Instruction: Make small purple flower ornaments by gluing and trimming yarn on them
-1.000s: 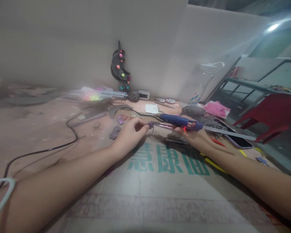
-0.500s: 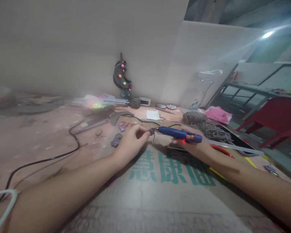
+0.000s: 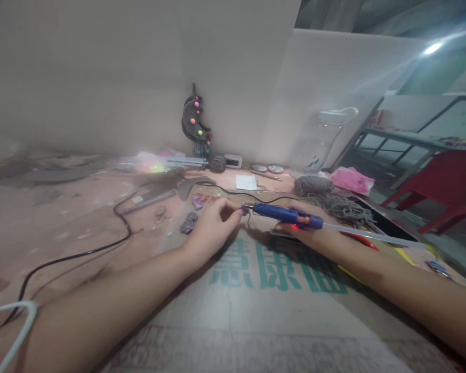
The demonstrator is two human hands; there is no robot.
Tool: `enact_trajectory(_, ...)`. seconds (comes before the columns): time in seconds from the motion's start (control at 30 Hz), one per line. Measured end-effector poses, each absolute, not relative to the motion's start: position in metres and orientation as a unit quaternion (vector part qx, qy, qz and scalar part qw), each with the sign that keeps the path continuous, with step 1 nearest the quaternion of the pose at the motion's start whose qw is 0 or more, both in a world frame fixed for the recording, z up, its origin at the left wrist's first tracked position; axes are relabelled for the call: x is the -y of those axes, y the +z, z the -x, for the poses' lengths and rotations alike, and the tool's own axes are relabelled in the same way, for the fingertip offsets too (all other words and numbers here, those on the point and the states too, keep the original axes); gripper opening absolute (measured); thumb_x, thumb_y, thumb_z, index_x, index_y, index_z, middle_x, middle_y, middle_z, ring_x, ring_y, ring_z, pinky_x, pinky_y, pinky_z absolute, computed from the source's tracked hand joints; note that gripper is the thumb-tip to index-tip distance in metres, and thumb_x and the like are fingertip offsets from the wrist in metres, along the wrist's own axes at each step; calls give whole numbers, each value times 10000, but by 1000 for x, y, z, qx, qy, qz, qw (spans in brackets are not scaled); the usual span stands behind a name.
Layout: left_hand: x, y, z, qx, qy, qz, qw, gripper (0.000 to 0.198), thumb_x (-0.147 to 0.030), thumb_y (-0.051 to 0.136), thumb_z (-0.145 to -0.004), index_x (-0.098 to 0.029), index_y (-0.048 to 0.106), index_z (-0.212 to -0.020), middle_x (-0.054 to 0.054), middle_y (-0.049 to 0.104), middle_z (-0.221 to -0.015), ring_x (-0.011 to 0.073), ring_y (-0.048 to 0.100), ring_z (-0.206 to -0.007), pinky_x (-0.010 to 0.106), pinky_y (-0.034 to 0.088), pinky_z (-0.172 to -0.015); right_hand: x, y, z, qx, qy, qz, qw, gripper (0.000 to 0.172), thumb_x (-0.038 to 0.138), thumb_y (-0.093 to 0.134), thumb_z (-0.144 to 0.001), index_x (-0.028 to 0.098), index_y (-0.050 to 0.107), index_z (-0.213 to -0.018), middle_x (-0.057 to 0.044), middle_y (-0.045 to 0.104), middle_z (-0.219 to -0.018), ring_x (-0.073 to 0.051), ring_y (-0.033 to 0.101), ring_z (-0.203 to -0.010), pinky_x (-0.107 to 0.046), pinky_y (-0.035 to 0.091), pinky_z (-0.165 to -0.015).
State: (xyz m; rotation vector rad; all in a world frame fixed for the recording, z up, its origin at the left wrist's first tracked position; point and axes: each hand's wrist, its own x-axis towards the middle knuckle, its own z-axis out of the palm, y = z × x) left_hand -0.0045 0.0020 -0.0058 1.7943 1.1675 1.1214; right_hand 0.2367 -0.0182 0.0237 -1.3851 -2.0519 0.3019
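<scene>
My left hand (image 3: 213, 224) pinches a small purple yarn piece (image 3: 244, 209) just above a cardboard sheet (image 3: 256, 311) printed with green characters. My right hand (image 3: 306, 233) grips a blue hot glue gun (image 3: 285, 215) lying sideways, its red light on. The gun's nozzle touches the yarn piece. A clear glue stick (image 3: 373, 235) pokes out of the gun's back toward the right. A black cord (image 3: 101, 248) runs off to the left across the table.
A purple yarn flower (image 3: 188, 224) lies left of my left hand. Grey yarn (image 3: 326, 194), a pink cloth (image 3: 351, 180), a phone (image 3: 388, 225) and a clear bottle (image 3: 326, 137) are at right. A dark crescent decoration (image 3: 194, 122) leans on the wall. A red chair (image 3: 446, 186) stands far right.
The glue gun's nozzle has closed in on the yarn piece and now touches it. The gun has come lower and flatter. My left hand has kept its pinch.
</scene>
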Motion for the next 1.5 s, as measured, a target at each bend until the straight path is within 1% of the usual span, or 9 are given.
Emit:
enact_trajectory(0.23, -1, -4, 4, -456, 431, -693, 355, 162, -355, 581, -875, -196, 590, -843, 17, 670, -849, 182, 602, -794, 297, 413, -710, 21, 26, -234, 780, 116, 527, 317, 216, 398, 728, -740, 221, 604, -741, -33, 649, -735, -196, 579, -672, -322, 434, -612)
enact_trajectory(0.4, -1, -5, 4, -451, 436, -691, 360, 168, -361, 589, -868, -196, 595, -841, 22, 679, -850, 184, 609, -786, 295, 422, -705, 18, 22, -237, 784, 110, 516, 328, 216, 408, 715, -759, 222, 605, -749, -6, 639, -700, -177, 570, -649, -300, 432, -603)
enact_trajectory(0.57, -1, -5, 4, -454, 435, -692, 355, 168, -359, 592, -872, -196, 595, -831, 18, 678, -838, 182, 615, -788, 296, 431, -711, 16, 19, -240, 783, 117, 514, 330, 232, 425, 707, -758, 212, 614, -775, -13, 662, -734, -182, 590, -678, -291, 437, -616)
enact_trajectory(0.8, -3, -6, 4, -450, 436, -694, 354, 179, -371, 590, -873, -195, 601, -842, 21, 683, -845, 188, 619, -788, 300, 435, -708, 15, 17, -241, 783, 119, 514, 330, 244, 436, 705, -761, 207, 621, -782, -11, 660, -731, -175, 581, -666, -285, 427, -611)
enact_trajectory(1.0, -2, -6, 4, -449, 436, -697, 349, 180, -372, 591, -868, -196, 602, -833, 27, 685, -845, 191, 618, -794, 298, 432, -700, 16, 18, -240, 781, 104, 510, 344, 214, 385, 734, -743, 216, 604, -730, 17, 617, -657, -148, 530, -598, -264, 397, -563)
enact_trajectory(1.17, -1, -6, 4, -448, 436, -698, 350, 169, -361, 589, -865, -198, 597, -820, 22, 680, -825, 185, 616, -770, 298, 436, -699, 15, 16, -243, 778, 120, 521, 330, 214, 409, 725, -759, 219, 631, -785, 5, 648, -717, -170, 574, -650, -284, 427, -599)
enact_trajectory(1.33, -2, -7, 4, -446, 443, -696, 347, 174, -368, 594, -862, -199, 611, -826, 23, 687, -826, 186, 618, -765, 298, 438, -692, 13, 14, -245, 781, 130, 503, 346, 212, 406, 730, -769, 216, 654, -823, -18, 698, -816, -195, 619, -740, -298, 464, -653)
enact_trajectory(1.5, -3, -6, 4, -446, 442, -694, 353, 175, -359, 596, -864, -189, 611, -825, 33, 693, -837, 189, 625, -782, 300, 442, -700, 14, 15, -244, 774, 131, 506, 358, 200, 393, 732, -764, 213, 661, -814, -28, 699, -797, -213, 632, -747, -320, 484, -665)
